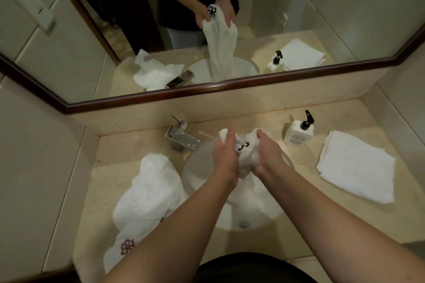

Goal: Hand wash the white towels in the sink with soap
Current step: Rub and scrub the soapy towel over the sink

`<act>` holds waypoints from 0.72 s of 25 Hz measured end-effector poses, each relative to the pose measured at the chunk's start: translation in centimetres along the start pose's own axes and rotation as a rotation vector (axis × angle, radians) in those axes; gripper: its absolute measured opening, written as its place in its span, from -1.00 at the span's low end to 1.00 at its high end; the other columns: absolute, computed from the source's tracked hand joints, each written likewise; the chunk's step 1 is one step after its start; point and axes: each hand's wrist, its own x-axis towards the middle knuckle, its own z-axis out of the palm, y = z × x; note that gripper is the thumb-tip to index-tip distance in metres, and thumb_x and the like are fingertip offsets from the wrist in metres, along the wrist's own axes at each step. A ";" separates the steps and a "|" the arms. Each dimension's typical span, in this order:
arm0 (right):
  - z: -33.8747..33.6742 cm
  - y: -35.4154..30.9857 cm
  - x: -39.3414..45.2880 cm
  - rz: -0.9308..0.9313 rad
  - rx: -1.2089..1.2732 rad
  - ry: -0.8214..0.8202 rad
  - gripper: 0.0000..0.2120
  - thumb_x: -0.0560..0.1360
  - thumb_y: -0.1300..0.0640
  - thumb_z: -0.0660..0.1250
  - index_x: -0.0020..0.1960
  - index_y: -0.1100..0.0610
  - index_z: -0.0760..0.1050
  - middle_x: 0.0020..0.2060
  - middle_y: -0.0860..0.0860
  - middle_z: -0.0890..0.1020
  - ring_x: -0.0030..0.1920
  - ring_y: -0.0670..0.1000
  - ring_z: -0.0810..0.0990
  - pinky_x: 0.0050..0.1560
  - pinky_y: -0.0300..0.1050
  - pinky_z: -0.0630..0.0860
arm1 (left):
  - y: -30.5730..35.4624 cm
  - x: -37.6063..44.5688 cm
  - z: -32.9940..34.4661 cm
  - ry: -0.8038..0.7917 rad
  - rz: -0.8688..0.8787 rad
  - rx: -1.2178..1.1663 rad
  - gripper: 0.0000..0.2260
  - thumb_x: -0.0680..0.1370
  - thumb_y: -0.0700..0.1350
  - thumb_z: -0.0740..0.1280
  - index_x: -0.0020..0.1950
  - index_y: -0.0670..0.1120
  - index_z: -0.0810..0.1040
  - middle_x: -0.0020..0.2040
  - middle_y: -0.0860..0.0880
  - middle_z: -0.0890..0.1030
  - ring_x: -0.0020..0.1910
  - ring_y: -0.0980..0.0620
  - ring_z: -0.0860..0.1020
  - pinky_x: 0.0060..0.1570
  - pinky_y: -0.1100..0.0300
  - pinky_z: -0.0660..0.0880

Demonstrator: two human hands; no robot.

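Note:
Over the round white sink (pixel 195 167), both hands hold up a white towel (pixel 248 151) with a black embroidered mark. My left hand (pixel 224 156) grips its left side and my right hand (pixel 268 154) grips its right side, with the cloth bunched between them. The rest of the towel hangs down into the basin under my forearms. A white soap bottle (pixel 297 133) with a black pump stands on the counter to the right of the sink.
A crumpled white towel (pixel 147 200) with a maroon emblem lies on the counter left of the sink. A folded white towel (pixel 356 165) lies at the right. The chrome faucet (pixel 181 136) stands behind the basin on the left. A framed mirror (pixel 207 92) runs along the back wall.

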 end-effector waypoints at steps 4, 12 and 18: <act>1.1 1.3 -0.3 -0.308 -0.139 0.043 -0.77 0.53 0.01 0.36 0.12 0.10 0.53 -0.03 0.06 0.67 -0.01 0.06 0.67 0.09 0.08 0.61 | 0.1 -0.2 2.0 0.099 0.059 -0.053 -0.68 0.63 0.15 0.25 -0.12 -0.05 0.57 -0.20 0.02 0.65 -0.20 0.07 0.63 -0.19 0.17 0.53; -1.4 -1.3 1.1 -0.481 -0.519 -0.020 -0.56 0.59 -0.11 0.27 -0.35 0.16 0.43 -0.44 0.05 0.46 -0.45 -0.07 0.40 -0.34 -0.13 0.39 | 0.5 1.6 1.1 0.205 0.201 0.033 -0.58 0.60 0.16 0.29 -0.36 -0.05 0.43 -0.36 -0.01 0.47 -0.29 -0.01 0.45 -0.15 0.03 0.41; -0.6 -0.5 1.3 -0.524 -0.526 0.054 -0.56 0.63 -0.07 0.18 -0.35 0.13 0.39 -0.44 0.07 0.45 -0.39 0.01 0.41 -0.29 -0.02 0.38 | -0.5 0.7 2.8 0.082 0.298 0.166 -0.41 0.65 0.19 0.16 -0.58 0.04 0.35 -0.49 0.06 0.42 -0.49 0.10 0.37 -0.34 0.14 0.33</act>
